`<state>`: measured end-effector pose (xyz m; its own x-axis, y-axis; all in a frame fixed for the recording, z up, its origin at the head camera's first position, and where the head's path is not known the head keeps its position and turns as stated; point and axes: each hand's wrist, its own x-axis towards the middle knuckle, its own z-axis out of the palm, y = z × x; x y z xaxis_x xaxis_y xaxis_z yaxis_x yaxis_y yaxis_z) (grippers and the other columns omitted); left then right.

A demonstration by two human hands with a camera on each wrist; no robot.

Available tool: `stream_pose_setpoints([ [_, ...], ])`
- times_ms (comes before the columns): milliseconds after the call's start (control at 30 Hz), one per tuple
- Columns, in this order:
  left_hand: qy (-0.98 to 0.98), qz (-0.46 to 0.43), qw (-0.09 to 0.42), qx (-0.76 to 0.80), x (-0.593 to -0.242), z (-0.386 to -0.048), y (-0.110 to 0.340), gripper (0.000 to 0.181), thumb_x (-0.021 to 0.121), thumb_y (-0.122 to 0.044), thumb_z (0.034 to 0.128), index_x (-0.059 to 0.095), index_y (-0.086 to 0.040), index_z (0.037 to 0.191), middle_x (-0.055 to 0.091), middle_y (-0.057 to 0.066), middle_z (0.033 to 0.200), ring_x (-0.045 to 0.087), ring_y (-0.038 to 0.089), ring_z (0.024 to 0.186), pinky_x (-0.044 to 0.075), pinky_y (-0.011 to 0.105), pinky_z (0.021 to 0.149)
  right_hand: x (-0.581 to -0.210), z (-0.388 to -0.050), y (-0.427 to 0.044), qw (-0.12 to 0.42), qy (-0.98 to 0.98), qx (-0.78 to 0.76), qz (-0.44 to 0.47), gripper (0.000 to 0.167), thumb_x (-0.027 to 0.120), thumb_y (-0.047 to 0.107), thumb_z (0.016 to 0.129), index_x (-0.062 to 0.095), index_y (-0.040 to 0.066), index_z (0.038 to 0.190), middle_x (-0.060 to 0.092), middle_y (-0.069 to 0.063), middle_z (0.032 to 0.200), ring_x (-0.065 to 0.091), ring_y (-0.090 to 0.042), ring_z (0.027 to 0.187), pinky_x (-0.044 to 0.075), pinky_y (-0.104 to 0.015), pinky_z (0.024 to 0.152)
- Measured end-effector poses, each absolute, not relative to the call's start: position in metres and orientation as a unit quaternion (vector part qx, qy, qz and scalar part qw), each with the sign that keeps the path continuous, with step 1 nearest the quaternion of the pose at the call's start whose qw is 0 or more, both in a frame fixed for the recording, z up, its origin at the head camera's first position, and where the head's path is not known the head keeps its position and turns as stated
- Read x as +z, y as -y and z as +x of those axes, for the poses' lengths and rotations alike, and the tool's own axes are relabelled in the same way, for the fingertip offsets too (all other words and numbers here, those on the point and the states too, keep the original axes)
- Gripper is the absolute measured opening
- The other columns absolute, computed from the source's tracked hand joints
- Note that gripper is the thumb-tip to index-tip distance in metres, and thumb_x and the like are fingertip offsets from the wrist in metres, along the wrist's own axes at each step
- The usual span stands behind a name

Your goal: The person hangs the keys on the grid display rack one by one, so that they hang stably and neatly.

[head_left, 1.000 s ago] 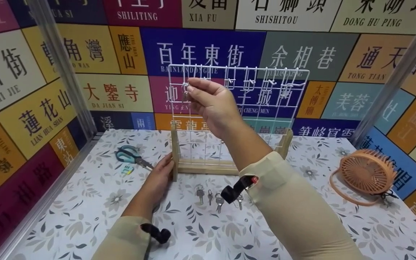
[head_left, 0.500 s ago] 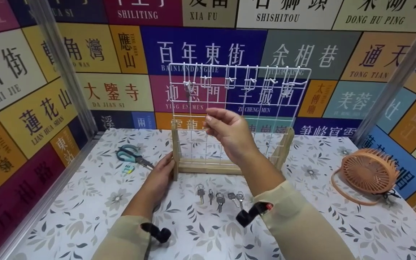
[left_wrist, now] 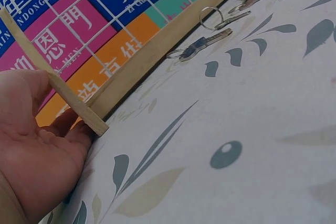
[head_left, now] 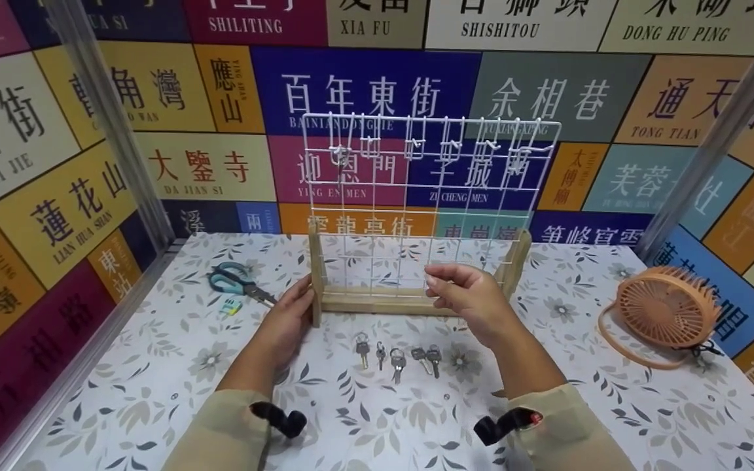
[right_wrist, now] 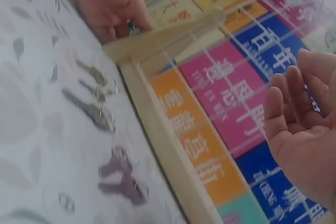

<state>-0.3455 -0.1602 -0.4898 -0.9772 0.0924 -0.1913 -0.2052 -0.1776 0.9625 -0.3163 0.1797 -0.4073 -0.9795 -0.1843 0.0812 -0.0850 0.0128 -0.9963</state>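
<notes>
A white wire grid rack [head_left: 419, 210] stands upright in a wooden base [head_left: 383, 303], with several hooks along its top. A key [head_left: 341, 160] hangs from the leftmost hook. My left hand [head_left: 290, 320] grips the left wooden post [left_wrist: 68, 95] at its foot, thumb and fingers on either side. In front of the rack's right half, my right hand [head_left: 472, 297] is in the air, its fingers loosely bent and holding nothing [right_wrist: 304, 114]. Several keys on rings [head_left: 398, 363] lie in a row on the table before the base, below and left of that hand.
Teal-handled scissors [head_left: 239, 282] and a small packet [head_left: 230, 306] lie left of the rack. An orange fan [head_left: 665, 307] stands at the right. The table [head_left: 377, 425] has a leaf-patterned cover, and sign-covered walls rise behind it.
My right hand has let go of the key at the leftmost hook and come down to the right. The key stays hanging there. My left hand has kept its place on the post.
</notes>
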Motion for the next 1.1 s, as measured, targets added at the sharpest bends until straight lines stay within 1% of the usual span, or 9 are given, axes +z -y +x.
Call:
stream_pose_setpoints([
  [100, -0.634, -0.041, 0.096, 0.766, -0.491, -0.346, 0.16, 0.049, 0.05, -0.034, 0.1144, 0.044, -0.039, 0.162, 0.039, -0.006, 0.173, 0.029, 0.02, 0.165, 0.022, 0.041, 0.138, -0.421, -0.322, -0.19, 0.057, -0.726, -0.68, -0.084, 0.032, 0.076, 0.021, 0.102, 0.074, 0.007, 0.13, 0.075, 0.001, 0.111, 0.074, -0.016, 0.099, 0.065, -0.029, 0.087],
  [267, -0.637, -0.053, 0.101, 0.762, -0.491, -0.346, 0.16, 0.048, 0.051, -0.036, 0.1139, 0.044, -0.042, 0.161, 0.04, -0.009, 0.173, 0.03, 0.019, 0.165, 0.023, 0.042, 0.138, -0.443, -0.328, -0.201, 0.093, -0.753, -0.646, -0.089, 0.041, 0.078, 0.021, 0.099, 0.07, 0.001, 0.135, 0.077, 0.001, 0.112, 0.073, -0.016, 0.095, 0.063, -0.028, 0.082],
  [433, -0.642, -0.063, 0.106, 0.757, -0.49, -0.346, 0.16, 0.046, 0.051, -0.038, 0.1135, 0.046, -0.045, 0.159, 0.041, -0.011, 0.171, 0.031, 0.017, 0.165, 0.023, 0.042, 0.138, -0.464, -0.333, -0.21, 0.132, -0.78, -0.603, -0.104, 0.047, 0.08, 0.021, 0.097, 0.067, -0.003, 0.136, 0.077, 0.002, 0.102, 0.07, -0.014, 0.085, 0.061, -0.027, 0.074],
  [500, -0.644, -0.064, 0.106, 0.755, -0.49, -0.346, 0.161, 0.046, 0.051, -0.038, 0.1136, 0.046, -0.046, 0.159, 0.041, -0.012, 0.172, 0.03, 0.017, 0.165, 0.023, 0.042, 0.138, -0.472, -0.335, -0.214, 0.146, -0.792, -0.584, -0.106, 0.045, 0.081, 0.019, 0.096, 0.069, -0.002, 0.134, 0.075, 0.002, 0.1, 0.068, -0.014, 0.081, 0.059, -0.025, 0.071],
  [600, -0.643, -0.064, 0.106, 0.756, -0.489, -0.346, 0.161, 0.046, 0.051, -0.039, 0.1135, 0.046, -0.046, 0.159, 0.041, -0.012, 0.171, 0.03, 0.016, 0.165, 0.024, 0.041, 0.138, -0.482, -0.337, -0.218, 0.16, -0.809, -0.553, -0.122, 0.043, 0.081, 0.017, 0.096, 0.07, 0.0, 0.133, 0.075, -0.001, 0.105, 0.067, -0.014, 0.083, 0.06, -0.025, 0.071],
  [767, -0.637, -0.058, 0.103, 0.762, -0.489, -0.346, 0.161, 0.047, 0.052, -0.039, 0.113, 0.046, -0.045, 0.159, 0.041, -0.011, 0.172, 0.031, 0.017, 0.164, 0.024, 0.041, 0.137, -0.489, -0.337, -0.223, 0.173, -0.822, -0.52, -0.155, 0.038, 0.08, 0.011, 0.094, 0.072, 0.003, 0.13, 0.075, -0.01, 0.116, 0.068, -0.015, 0.098, 0.06, -0.024, 0.082],
  [867, -0.635, -0.057, 0.102, 0.764, -0.49, -0.346, 0.161, 0.047, 0.053, -0.039, 0.1128, 0.047, -0.044, 0.159, 0.041, -0.01, 0.172, 0.031, 0.018, 0.164, 0.024, 0.041, 0.137, -0.49, -0.337, -0.226, 0.185, -0.826, -0.503, -0.174, 0.038, 0.081, 0.009, 0.091, 0.073, 0.005, 0.128, 0.074, -0.013, 0.117, 0.068, -0.016, 0.101, 0.059, -0.024, 0.085],
  [933, -0.634, -0.058, 0.101, 0.764, -0.491, -0.346, 0.161, 0.047, 0.053, -0.039, 0.1127, 0.047, -0.044, 0.159, 0.042, -0.01, 0.171, 0.032, 0.018, 0.164, 0.024, 0.041, 0.137, -0.491, -0.337, -0.226, 0.194, -0.829, -0.49, -0.186, 0.039, 0.083, 0.009, 0.09, 0.074, 0.007, 0.128, 0.074, -0.013, 0.117, 0.067, -0.017, 0.099, 0.058, -0.024, 0.084],
  [1100, -0.631, -0.036, 0.086, 0.77, -0.492, -0.346, 0.161, 0.05, 0.051, -0.034, 0.1143, 0.043, -0.035, 0.164, 0.038, -0.004, 0.174, 0.029, 0.02, 0.165, 0.022, 0.04, 0.138, -0.487, -0.338, -0.223, 0.198, -0.85, -0.44, -0.212, 0.036, 0.088, 0.017, 0.088, 0.078, 0.013, 0.123, 0.074, -0.01, 0.109, 0.065, -0.016, 0.092, 0.057, -0.024, 0.075],
])
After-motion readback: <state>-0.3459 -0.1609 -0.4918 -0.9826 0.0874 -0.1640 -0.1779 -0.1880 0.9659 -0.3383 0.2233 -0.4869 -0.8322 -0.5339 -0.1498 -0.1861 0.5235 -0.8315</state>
